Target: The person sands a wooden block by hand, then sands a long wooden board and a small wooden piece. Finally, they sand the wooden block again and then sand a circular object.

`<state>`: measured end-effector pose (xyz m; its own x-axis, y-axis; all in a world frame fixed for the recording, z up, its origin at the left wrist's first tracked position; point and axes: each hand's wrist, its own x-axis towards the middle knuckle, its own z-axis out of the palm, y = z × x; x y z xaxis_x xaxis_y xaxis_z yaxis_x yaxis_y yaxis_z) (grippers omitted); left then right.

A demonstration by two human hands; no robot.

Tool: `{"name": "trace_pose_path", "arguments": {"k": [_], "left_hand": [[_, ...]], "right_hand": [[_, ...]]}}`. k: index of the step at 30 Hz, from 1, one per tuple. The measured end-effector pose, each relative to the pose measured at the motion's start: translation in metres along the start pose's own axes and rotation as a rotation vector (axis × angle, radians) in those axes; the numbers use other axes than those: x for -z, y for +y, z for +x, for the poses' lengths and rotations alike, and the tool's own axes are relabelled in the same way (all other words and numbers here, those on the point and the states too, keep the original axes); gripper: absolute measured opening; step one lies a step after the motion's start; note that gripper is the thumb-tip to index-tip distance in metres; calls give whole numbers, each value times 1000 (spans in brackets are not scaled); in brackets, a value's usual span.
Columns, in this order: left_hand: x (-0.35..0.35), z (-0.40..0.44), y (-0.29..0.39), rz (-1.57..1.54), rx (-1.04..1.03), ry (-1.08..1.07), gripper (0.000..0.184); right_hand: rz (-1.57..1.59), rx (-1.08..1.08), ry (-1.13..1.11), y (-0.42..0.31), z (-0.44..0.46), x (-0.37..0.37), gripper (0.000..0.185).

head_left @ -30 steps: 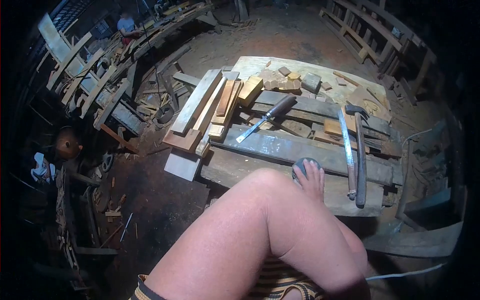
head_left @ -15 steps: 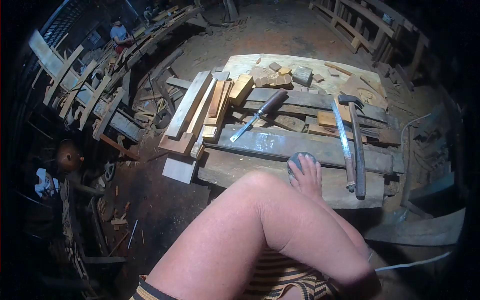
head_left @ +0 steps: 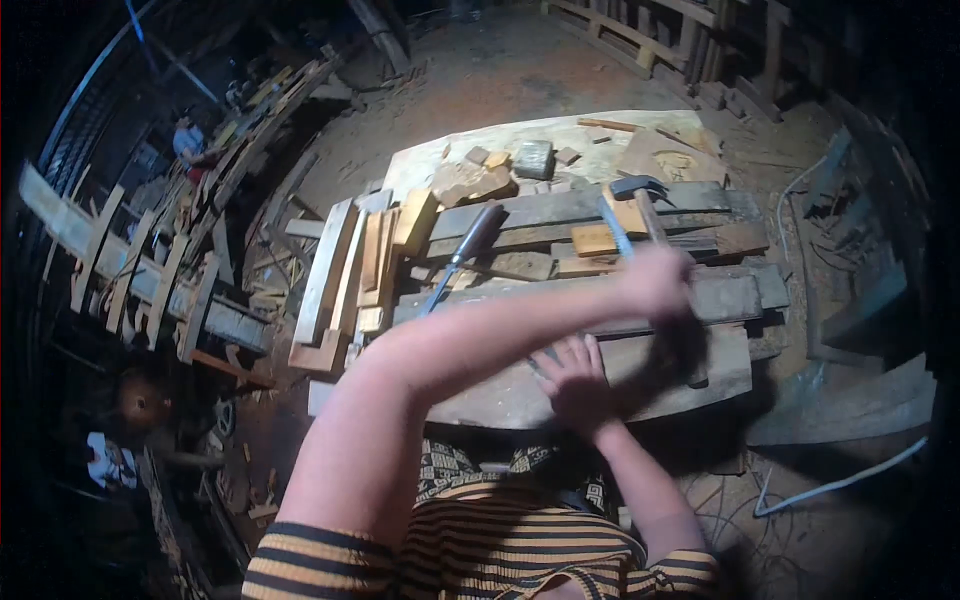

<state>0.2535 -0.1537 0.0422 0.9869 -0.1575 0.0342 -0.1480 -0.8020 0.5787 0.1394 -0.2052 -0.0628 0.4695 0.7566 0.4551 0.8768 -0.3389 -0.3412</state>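
My left hand [head_left: 655, 285] is raised over the right part of the bench, at the hammer [head_left: 640, 187] handle and the blue-grey blade [head_left: 615, 228]; motion blur hides its fingers. Nearer the front edge, my right hand [head_left: 578, 385] lies palm down with fingers spread. A dark rounded object [head_left: 541, 357] shows partly beneath those fingers. On the bench's left half, a dark-handled blade [head_left: 462, 252] lies diagonally across the boards [head_left: 500, 402]. My left forearm covers its tip and part of the bench.
Wood strips [head_left: 328, 278] are stacked at the bench's left end. Small blocks and a grey block [head_left: 534, 159] lie on a pale board [head_left: 430, 160] behind. A person [head_left: 187, 140] sits far left among planks. A white cable [head_left: 850, 483] runs along the floor at right.
My left arm, folded back before, has stretched out to the right over the bench. The view has shifted, showing the scene turned. My right hand still rests near the front edge.
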Motion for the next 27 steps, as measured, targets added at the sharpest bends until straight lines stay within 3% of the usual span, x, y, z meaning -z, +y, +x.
{"name": "trace_pose_path", "arguments": {"k": [1,2,3,4,7,11,14,16,18,19,24,27], "left_hand": [[16,17,-37,-62,86,29,31],[31,28,-68,67,154,187,39],[43,43,-110,-37,262,162,43],[55,51,-135,208,293,197,47],[80,70,-191,328,520,151,51],[82,88,-238,439,617,270,67],[86,95,-246,466,666,337,68],[86,105,-250,491,713,361,68],[84,114,-258,524,761,380,65],[84,120,-263,542,788,328,64],[88,129,-270,538,787,304,62],[98,127,-267,407,750,388,59]], "right_hand": [[49,20,63,5,1,-7,37],[95,43,128,10,1,-15,32],[258,-17,85,9,4,-3,25],[203,-40,-29,11,3,2,33],[32,-81,-183,14,-8,-13,37],[244,-108,-110,16,-2,1,32],[284,-128,-147,19,-4,-3,37],[337,-260,-111,19,0,-15,46],[401,-217,-104,17,1,-4,45],[253,-154,-210,18,0,-7,50],[201,-145,-310,17,6,0,47],[272,-155,-205,19,2,-2,44]]}}
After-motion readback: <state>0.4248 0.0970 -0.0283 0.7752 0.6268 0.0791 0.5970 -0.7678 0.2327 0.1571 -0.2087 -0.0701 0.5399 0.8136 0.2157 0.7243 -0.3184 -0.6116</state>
